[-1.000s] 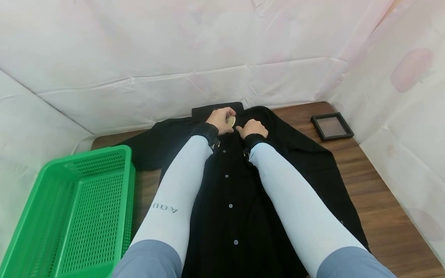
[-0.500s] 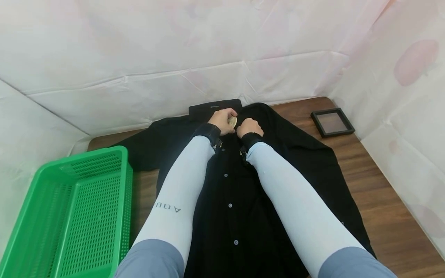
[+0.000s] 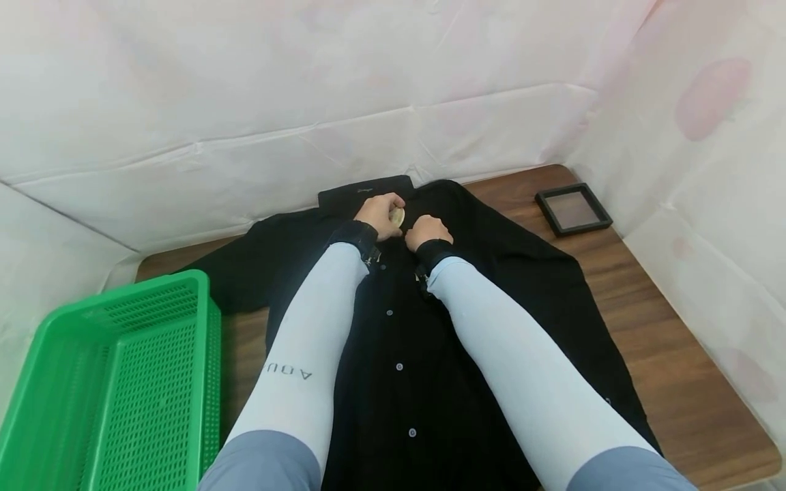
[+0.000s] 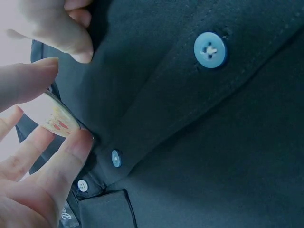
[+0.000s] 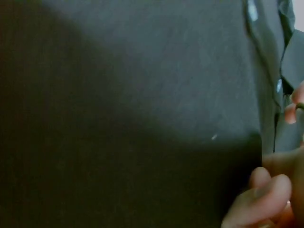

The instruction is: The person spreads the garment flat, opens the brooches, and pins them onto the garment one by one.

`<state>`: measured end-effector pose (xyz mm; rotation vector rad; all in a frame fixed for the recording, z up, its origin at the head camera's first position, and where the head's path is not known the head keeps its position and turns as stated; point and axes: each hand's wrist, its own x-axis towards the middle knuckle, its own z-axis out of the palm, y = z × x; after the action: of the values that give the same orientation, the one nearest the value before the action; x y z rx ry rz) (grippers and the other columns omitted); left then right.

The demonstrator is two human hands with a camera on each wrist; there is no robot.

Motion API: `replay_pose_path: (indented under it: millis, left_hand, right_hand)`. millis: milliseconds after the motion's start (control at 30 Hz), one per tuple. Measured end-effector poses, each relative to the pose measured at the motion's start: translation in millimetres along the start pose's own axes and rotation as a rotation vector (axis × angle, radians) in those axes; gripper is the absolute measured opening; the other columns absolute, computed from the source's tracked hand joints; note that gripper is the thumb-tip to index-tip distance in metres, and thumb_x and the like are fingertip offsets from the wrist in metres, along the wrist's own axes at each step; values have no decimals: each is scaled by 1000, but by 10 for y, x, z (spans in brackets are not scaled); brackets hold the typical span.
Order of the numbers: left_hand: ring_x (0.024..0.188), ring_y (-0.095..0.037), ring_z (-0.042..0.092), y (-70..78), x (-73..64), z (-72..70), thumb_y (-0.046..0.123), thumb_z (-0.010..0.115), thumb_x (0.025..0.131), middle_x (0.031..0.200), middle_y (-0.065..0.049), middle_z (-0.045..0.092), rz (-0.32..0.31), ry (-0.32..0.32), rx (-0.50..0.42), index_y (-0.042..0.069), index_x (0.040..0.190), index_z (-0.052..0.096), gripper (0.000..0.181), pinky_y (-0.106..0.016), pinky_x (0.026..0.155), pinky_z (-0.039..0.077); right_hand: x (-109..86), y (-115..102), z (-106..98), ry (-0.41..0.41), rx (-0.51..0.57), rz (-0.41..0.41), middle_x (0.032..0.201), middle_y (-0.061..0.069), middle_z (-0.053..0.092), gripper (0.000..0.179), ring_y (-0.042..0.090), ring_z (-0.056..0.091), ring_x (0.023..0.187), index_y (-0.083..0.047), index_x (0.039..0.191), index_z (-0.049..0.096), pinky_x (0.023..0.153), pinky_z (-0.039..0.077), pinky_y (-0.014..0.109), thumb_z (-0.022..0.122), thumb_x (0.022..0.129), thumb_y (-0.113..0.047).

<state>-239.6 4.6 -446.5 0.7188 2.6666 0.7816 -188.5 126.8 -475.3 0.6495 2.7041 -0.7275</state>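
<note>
A black button-up shirt (image 3: 374,382) lies spread face up, its collar (image 3: 344,196) toward the back wall. My left hand (image 3: 376,217) pinches a round badge (image 4: 56,118) between thumb and fingers, close over the chest just below the collar. The badge has a pale face with red print and a dark rim. Just right of it, my right hand (image 3: 428,233) is at the shirt front with its fingers curled; I cannot tell whether it pinches cloth. In the left wrist view, a blue-grey button (image 4: 210,50) shows on the placket.
A green plastic basket (image 3: 202,368) stands at the left, beside one shirt sleeve. On the wooden table (image 3: 663,348), a small black frame (image 3: 604,221) lies at the back right. White patterned sheeting (image 3: 258,82) hangs behind and along the sides.
The head view has shifted, so everything sits slightly further left. My right hand has come a little nearer the left, its thumb now tucked from view. The badge stays pinched in my left hand.
</note>
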Motion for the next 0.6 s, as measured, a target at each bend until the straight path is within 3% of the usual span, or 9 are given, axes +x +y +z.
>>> replay_pose_path:
  millis: [167,333,600]
  left_hand:
    - [96,-24,55,-4,8,56,8,83,73,113,-9,60,1,-1,-1,12,123,59,56,-39,85,48]
    - [94,-23,56,-6,42,117,8,84,73,111,-9,61,18,0,9,12,122,59,55,-39,84,48]
    - [94,-24,56,43,62,105,7,83,72,110,-9,61,27,-5,13,11,121,60,54,-40,84,49]
  right_hand:
    - [-37,12,47,18,76,8,86,12,61,24,27,57,70,-5,94,66,54,43,37,55,93,-26]
    - [-111,79,45,76,141,0,78,11,59,24,27,57,66,-7,80,63,51,41,35,53,93,-24]
    - [-229,72,-22,128,205,-58,79,11,60,21,27,57,68,-5,90,67,53,42,35,55,92,-23]
